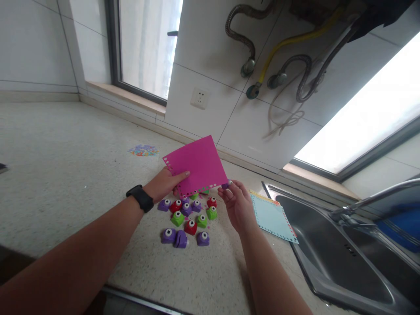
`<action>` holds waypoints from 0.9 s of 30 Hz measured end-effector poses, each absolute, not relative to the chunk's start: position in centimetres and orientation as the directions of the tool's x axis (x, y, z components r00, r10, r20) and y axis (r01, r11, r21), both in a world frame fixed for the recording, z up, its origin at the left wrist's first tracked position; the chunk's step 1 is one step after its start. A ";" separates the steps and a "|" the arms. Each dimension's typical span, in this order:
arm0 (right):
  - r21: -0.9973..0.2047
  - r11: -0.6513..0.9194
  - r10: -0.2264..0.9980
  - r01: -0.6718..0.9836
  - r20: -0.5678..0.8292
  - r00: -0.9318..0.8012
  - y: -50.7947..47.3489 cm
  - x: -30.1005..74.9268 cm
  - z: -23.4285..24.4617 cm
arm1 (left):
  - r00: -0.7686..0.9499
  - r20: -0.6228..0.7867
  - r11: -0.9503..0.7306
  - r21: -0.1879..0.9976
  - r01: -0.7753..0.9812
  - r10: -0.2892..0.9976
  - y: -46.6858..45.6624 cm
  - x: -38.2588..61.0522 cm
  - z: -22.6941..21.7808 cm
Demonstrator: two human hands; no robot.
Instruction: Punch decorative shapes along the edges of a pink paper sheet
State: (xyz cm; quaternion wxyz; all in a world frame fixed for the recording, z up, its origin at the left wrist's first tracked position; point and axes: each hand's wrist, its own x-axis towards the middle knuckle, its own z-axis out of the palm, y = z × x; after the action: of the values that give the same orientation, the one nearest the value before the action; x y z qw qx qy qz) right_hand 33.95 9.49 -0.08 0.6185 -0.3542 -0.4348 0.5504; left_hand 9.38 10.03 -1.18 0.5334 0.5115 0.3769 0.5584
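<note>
My left hand (173,178) grips a pink sheet of paper (198,164) by its lower left part, thumb lying on top. Small punched shapes run along the sheet's left and lower edges. At the sheet's lower right corner, my right hand (238,203) holds a purple craft punch (226,185) between thumb and fingers, the punch touching the corner. Below the paper, several more craft punches stand on the counter, among them a red punch (190,226), a green punch (177,218) and a purple punch (203,238). Pink paper bits lie among them.
A pile of coloured paper bits (144,150) lies on the speckled counter (82,175) to the left. Pale blue punched paper (272,218) rests on other sheets beside the steel sink (334,249). A tap (348,210) stands at the sink. Hoses (282,43) hang along the wall.
</note>
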 end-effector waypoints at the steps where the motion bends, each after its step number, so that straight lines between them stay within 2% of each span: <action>1: -0.907 0.144 0.989 -0.395 0.147 0.021 9.5 34.0 0.0 | 0.103 0.168 -0.145 0.969 -0.201 0.980 10.0 9.4 -1.1; 9: -0.881 0.188 0.982 -0.435 0.174 0.072 9.6 34.2 0.1 | 0.129 0.166 -0.145 0.977 -0.158 0.978 9.7 9.2 -0.6; 27: -0.911 0.227 0.968 -0.344 0.249 -0.021 9.1 34.3 0.1 | 0.145 0.218 -0.197 0.969 -0.145 0.965 9.8 8.8 -0.8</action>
State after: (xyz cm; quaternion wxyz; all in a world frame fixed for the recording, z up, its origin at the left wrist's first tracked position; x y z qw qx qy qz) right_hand 34.26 9.07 0.10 0.6193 -0.3256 -0.4796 0.5295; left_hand 8.79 9.83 -0.75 0.5145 0.5546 0.3696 0.5395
